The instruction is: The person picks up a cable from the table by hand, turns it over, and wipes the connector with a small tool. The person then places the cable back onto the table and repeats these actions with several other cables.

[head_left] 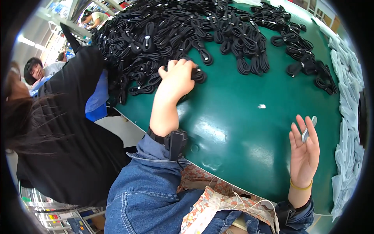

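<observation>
At the far left of the frame a co-worker in a black top [66, 128] leans close against my left side. My left hand [177, 80], in the upper middle of the frame, is clenched over a coiled black cable bundle [198, 74] at the near edge of the large heap of tied black cable coils [187, 31], which fills the upper centre of the green table top [249, 132]. The bundle lies on the table, partly under my fingers and touching its neighbours. Risk: the coils overlap, so lifting this one could snag adjacent loops and drag them off the heap. Right of centre a small white scrap [261, 106] lies alone on the bare green. At the lower right, my right hand [304, 154] is raised, palm open, with a small flat silver-grey piece [308, 130] pinched lightly at the fingertips; so loose a hold could let it slip. Along the right edge lies a row of white plastic bags [346, 78].
</observation>
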### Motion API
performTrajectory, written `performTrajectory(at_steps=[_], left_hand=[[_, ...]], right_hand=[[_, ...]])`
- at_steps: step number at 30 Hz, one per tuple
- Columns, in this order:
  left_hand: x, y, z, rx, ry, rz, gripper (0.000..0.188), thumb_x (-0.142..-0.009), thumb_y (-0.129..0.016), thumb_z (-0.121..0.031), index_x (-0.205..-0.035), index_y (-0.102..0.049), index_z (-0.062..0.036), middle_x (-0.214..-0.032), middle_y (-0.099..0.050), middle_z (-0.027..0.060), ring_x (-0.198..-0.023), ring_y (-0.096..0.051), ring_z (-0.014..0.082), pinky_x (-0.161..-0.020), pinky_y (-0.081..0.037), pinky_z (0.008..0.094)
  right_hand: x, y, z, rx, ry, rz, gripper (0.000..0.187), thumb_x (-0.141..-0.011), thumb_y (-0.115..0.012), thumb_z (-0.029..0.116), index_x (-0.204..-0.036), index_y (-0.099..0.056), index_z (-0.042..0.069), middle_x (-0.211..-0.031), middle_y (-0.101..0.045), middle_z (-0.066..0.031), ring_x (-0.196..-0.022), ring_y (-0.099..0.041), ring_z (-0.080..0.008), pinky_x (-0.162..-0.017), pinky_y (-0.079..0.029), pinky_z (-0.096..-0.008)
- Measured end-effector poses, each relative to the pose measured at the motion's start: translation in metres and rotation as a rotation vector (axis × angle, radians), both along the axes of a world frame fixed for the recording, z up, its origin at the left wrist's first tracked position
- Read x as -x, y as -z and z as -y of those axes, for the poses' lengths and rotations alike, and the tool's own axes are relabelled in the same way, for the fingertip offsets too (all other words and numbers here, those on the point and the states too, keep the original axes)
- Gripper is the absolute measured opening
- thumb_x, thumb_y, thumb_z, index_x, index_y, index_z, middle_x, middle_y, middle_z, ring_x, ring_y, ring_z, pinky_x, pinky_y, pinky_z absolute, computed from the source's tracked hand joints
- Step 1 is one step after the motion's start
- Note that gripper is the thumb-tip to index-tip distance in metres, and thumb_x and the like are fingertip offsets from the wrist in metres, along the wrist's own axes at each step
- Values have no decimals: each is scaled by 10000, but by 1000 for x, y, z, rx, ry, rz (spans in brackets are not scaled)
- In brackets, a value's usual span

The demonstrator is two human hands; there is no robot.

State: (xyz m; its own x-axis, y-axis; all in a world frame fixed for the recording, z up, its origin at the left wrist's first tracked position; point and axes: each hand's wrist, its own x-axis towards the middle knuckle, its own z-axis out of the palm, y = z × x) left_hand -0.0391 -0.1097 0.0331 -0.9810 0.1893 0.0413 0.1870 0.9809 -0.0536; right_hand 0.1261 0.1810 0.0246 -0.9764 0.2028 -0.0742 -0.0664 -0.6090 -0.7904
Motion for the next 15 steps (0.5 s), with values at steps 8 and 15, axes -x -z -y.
performTrajectory(at_steps=[8,15], left_hand=[[8,13,-14,-115,137,-256,345,-620,-631,-125,-949,-528,-106,-941,-491,41,-986,-407,240,-857,-230,500],[12,25,-21,-185,226,-423,356,-626,-634,-129,-957,-506,-112,-925,-471,38,-961,-417,230,-856,-225,495]], right_hand=[[-7,6,-3,-152,3,-47,432,-782,-396,93,-1182,-344,-60,-1178,-391,-201,-970,-500,-229,-858,-371,-314],[-11,12,2,-190,-72,-73,425,-788,-417,127,-1169,-363,-54,-1162,-407,-170,-939,-497,-190,-844,-371,-294]])
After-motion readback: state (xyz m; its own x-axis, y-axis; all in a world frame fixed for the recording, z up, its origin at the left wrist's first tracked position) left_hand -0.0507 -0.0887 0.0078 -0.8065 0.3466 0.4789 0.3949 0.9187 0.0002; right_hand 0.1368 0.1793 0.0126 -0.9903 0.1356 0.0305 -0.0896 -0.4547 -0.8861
